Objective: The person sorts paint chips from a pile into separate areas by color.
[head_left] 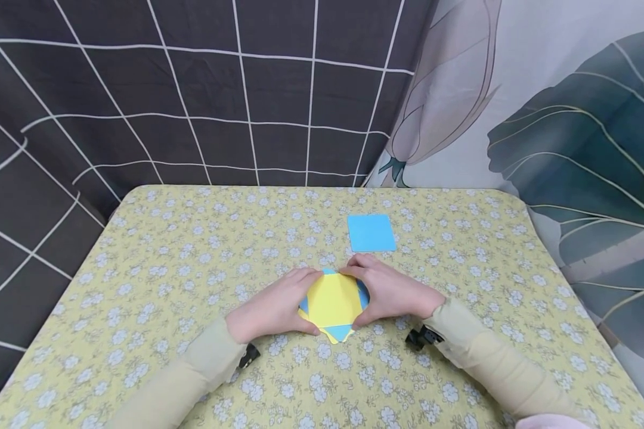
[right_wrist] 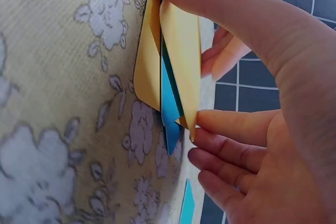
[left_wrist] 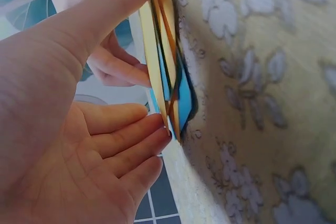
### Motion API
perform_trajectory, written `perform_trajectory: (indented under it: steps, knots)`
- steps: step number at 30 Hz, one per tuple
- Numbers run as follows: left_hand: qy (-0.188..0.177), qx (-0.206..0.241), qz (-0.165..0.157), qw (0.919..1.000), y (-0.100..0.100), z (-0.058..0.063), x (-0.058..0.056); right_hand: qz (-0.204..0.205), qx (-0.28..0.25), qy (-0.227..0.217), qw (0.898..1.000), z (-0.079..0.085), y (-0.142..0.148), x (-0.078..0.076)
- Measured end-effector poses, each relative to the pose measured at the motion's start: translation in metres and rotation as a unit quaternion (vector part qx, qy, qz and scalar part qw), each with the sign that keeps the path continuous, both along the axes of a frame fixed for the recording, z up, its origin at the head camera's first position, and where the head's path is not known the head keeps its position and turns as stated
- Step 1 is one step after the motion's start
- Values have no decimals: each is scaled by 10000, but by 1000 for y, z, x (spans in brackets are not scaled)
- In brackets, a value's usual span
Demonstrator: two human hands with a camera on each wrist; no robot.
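A small loose stack of square cards lies at the table's middle, with a yellow card (head_left: pixel 334 301) on top and a blue card (head_left: pixel 339 332) poking out beneath at an angle. My left hand (head_left: pixel 279 304) holds the stack's left side, thumb at the near corner and fingers at the far one. From the right, my right hand (head_left: pixel 383 289) grips it the same way. Both wrist views show yellow and blue layers fanned slightly apart, including a yellow card (right_wrist: pixel 181 66) and a blue card (left_wrist: pixel 185 95). The lower cards are mostly hidden.
Another blue card (head_left: pixel 371 233) lies flat beyond my right hand. A yellow flowered cloth (head_left: pixel 220 238) covers the table. Dark grid-patterned fabric (head_left: pixel 193 89) hangs behind, and a leaf-print curtain (head_left: pixel 585 179) hangs at the right.
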State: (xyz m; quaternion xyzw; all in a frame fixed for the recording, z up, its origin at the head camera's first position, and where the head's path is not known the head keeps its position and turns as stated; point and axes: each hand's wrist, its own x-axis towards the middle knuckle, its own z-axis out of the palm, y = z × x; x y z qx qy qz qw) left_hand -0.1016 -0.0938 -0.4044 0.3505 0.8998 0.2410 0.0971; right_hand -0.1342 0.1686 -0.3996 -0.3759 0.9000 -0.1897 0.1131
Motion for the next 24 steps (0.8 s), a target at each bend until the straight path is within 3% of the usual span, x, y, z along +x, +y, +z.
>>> perform_trajectory:
  steps: [5, 8, 13, 18, 24]
  knots:
    - [-26, -105, 120, 9999, 0, 6, -6, -55, -155, 126, 9998, 4, -2, -5]
    - [-48, -96, 224, 9997, -3, 13, -15, -116, -294, 159, 9994, 9, -8, -13]
    - [-118, 168, 380, 9991, -16, 27, -38, -133, -571, 169, 9981, 14, -25, -37]
    - [108, 290, 521, 9982, -30, 40, -68, -134, -748, 308, 9966, 22, -48, -67]
    - [142, 48, 720, 9973, -43, 53, -91, -279, -618, 401, 9969, 25, -72, -91]
